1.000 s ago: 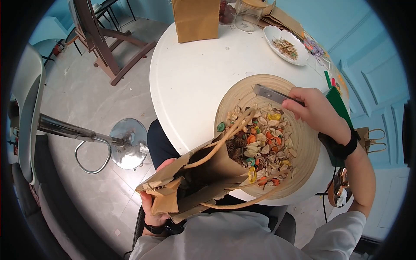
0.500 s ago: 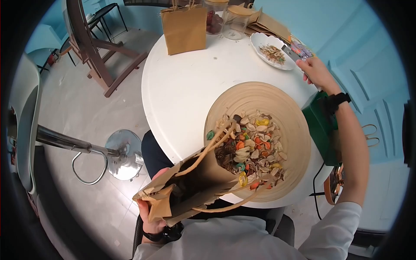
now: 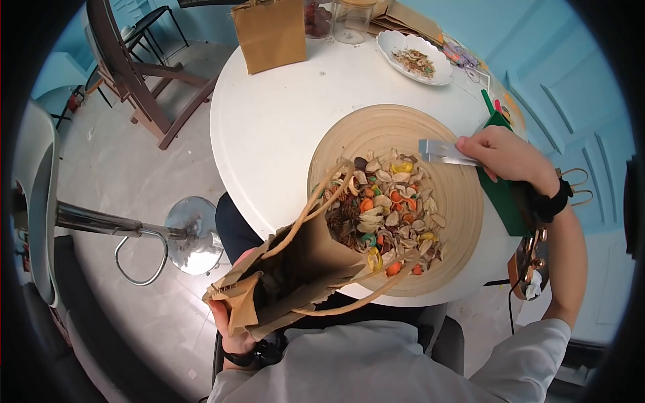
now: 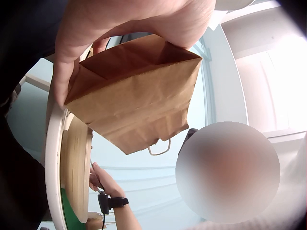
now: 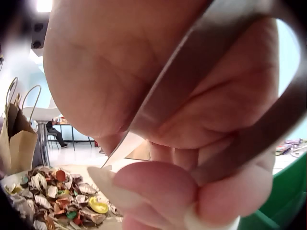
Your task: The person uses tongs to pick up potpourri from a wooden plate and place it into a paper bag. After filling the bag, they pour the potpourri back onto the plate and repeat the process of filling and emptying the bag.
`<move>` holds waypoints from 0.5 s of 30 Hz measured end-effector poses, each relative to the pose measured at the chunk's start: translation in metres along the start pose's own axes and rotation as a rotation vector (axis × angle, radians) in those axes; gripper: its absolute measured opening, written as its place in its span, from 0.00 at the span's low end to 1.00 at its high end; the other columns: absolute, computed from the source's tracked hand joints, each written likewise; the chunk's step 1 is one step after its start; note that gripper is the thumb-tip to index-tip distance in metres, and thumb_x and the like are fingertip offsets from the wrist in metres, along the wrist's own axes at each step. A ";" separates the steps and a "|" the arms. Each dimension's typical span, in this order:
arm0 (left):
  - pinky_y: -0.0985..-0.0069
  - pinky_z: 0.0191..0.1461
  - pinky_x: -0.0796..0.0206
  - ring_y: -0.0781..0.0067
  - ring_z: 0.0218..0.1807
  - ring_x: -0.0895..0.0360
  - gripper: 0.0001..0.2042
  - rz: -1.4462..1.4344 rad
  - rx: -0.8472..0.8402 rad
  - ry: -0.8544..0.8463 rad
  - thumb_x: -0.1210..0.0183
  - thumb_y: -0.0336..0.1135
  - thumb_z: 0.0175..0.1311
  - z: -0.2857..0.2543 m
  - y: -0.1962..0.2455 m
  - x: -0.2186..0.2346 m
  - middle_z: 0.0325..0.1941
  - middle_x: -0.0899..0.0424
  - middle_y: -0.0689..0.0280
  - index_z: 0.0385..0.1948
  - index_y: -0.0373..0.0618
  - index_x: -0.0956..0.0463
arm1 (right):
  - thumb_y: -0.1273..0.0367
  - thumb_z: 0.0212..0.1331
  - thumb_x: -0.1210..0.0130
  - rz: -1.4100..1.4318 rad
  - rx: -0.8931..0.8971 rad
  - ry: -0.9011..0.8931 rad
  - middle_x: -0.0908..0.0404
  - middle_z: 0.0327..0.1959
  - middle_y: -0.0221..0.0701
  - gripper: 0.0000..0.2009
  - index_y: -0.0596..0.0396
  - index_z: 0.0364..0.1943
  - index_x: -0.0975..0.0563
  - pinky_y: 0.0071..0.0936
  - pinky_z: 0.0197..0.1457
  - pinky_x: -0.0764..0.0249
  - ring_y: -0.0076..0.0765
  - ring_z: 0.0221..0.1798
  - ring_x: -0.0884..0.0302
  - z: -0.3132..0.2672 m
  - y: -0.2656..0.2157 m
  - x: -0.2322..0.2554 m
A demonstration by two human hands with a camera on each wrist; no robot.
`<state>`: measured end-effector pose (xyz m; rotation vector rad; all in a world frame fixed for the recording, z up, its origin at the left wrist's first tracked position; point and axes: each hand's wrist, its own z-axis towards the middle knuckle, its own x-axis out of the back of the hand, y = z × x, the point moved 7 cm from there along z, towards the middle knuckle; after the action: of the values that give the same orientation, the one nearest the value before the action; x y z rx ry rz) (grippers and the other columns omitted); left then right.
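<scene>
My left hand [image 3: 232, 332] grips the bottom end of a brown paper bag [image 3: 339, 258], tilted with its mouth and twisted handles toward a round wooden tray [image 3: 460, 215]. In the left wrist view, fingers and thumb curl round the folded base of the bag [image 4: 139, 105]. A heap of potpourri [image 3: 390, 211], with dried petals, pine cones and orange, yellow and green pieces, lies on the tray. My right hand [image 3: 504, 151] holds metal tongs [image 3: 447, 152] over the tray's far right part. Up close in the right wrist view, the tongs [image 5: 177, 76] show nothing between their tips.
A scalloped white dish [image 3: 440, 74] with small dried bits stands at the back of the white table [image 3: 255, 148]. Another paper bag [image 3: 269, 37] and glass jars [image 3: 353, 23] are behind. To the right is a green box [image 3: 500, 195]; at left stands a bar stool [image 3: 121, 221].
My right hand carried the tongs from the tray out to the white dish, then back over the tray. The left hand keeps the bag in much the same place.
</scene>
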<state>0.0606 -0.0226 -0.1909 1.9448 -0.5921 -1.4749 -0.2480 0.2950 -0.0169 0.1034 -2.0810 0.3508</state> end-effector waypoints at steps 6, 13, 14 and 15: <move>0.51 0.73 0.43 0.56 0.72 0.37 0.41 0.006 -0.026 -0.028 0.55 0.71 0.64 -0.001 0.003 -0.001 0.73 0.36 0.58 0.71 0.49 0.42 | 0.47 0.68 0.53 -0.162 0.182 0.173 0.32 0.11 0.37 0.31 0.66 0.22 0.23 0.32 0.24 0.38 0.32 0.17 0.33 0.024 -0.001 0.000; 0.47 0.72 0.43 0.55 0.72 0.37 0.41 -0.039 -0.013 -0.003 0.55 0.72 0.64 -0.001 -0.004 0.015 0.73 0.36 0.58 0.71 0.52 0.41 | 0.49 0.66 0.47 -0.009 0.228 -0.026 0.29 0.13 0.39 0.28 0.65 0.23 0.22 0.34 0.25 0.37 0.34 0.17 0.36 0.023 -0.007 -0.025; 0.48 0.72 0.42 0.55 0.72 0.37 0.41 -0.036 -0.010 -0.003 0.55 0.72 0.64 -0.001 -0.005 0.016 0.73 0.36 0.58 0.71 0.52 0.41 | 0.49 0.66 0.47 -0.009 0.226 -0.028 0.29 0.13 0.39 0.28 0.65 0.23 0.22 0.34 0.25 0.37 0.34 0.17 0.36 0.021 -0.008 -0.028; 0.48 0.72 0.42 0.55 0.72 0.37 0.41 -0.033 -0.008 -0.003 0.55 0.72 0.64 -0.001 -0.005 0.016 0.73 0.36 0.58 0.71 0.52 0.42 | 0.49 0.65 0.46 -0.033 0.246 -0.015 0.28 0.14 0.39 0.28 0.64 0.23 0.22 0.34 0.25 0.37 0.35 0.17 0.35 0.019 -0.012 -0.031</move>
<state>0.0656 -0.0292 -0.2053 1.9551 -0.5578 -1.4983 -0.2457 0.2761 -0.0498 0.2876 -2.0409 0.5868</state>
